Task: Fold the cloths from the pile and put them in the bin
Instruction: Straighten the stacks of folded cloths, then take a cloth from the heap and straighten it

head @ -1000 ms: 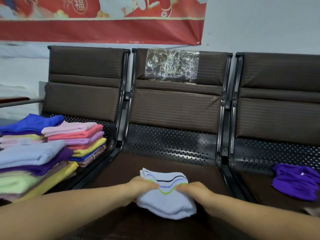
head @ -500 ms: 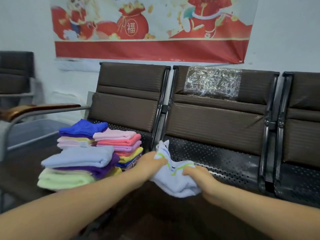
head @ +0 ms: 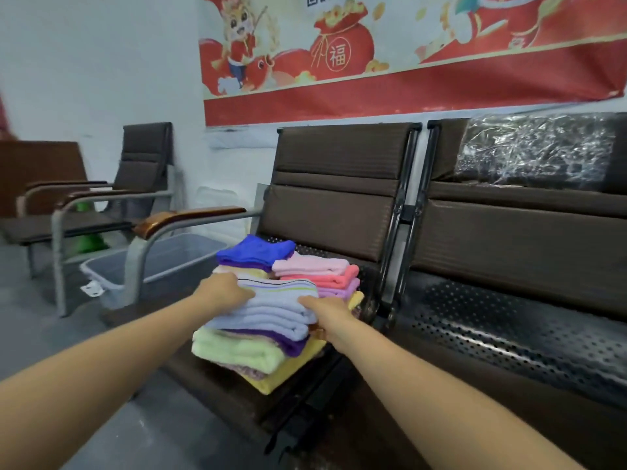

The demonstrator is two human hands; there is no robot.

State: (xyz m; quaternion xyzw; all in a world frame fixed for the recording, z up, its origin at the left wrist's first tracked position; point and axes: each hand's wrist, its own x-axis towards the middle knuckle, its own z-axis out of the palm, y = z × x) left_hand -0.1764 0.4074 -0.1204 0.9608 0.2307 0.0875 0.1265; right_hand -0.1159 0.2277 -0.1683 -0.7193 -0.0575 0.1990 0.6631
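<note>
Both hands on the front stack of folded cloths on the leftmost bench seat [head: 217, 378]. Left hand [head: 222, 293] at the left edge of the white striped cloth [head: 278, 289], fingers curled onto it, thumb side hidden; right hand [head: 325, 312] at the right edge, fingers tucked round the fold, tips not visible. Cannot tell whether this is a firm pinch or a light hold on either side. Striped cloth folded, lying on top of a light blue cloth [head: 268, 317], with purple, pale green [head: 234, 349] and yellow layers beneath. Second stack just behind, touching: royal blue cloth [head: 256, 251] on the left, pink and coral cloths [head: 312, 271] on the right. Grey bin [head: 112, 283] on the floor to the left of the bench, beyond the armrest [head: 183, 217], well apart from the stacks; visible part of the interior shows no cloth, though the armrest frame hides some of it. Judgement on progress: folding well advanced, many cloths already folded and stacked; transfer to the bin apparently not begun. No unfolded pile in view, so remaining folding count unknown. Still to do, at least: carry the stacks across to the bin. Risk: tall soft stack likely to slump if lifted from the top layers only. Red banner [head: 407, 62] on the wall behind; neighbouring seat back wrapped in plastic film [head: 536, 150].
</note>
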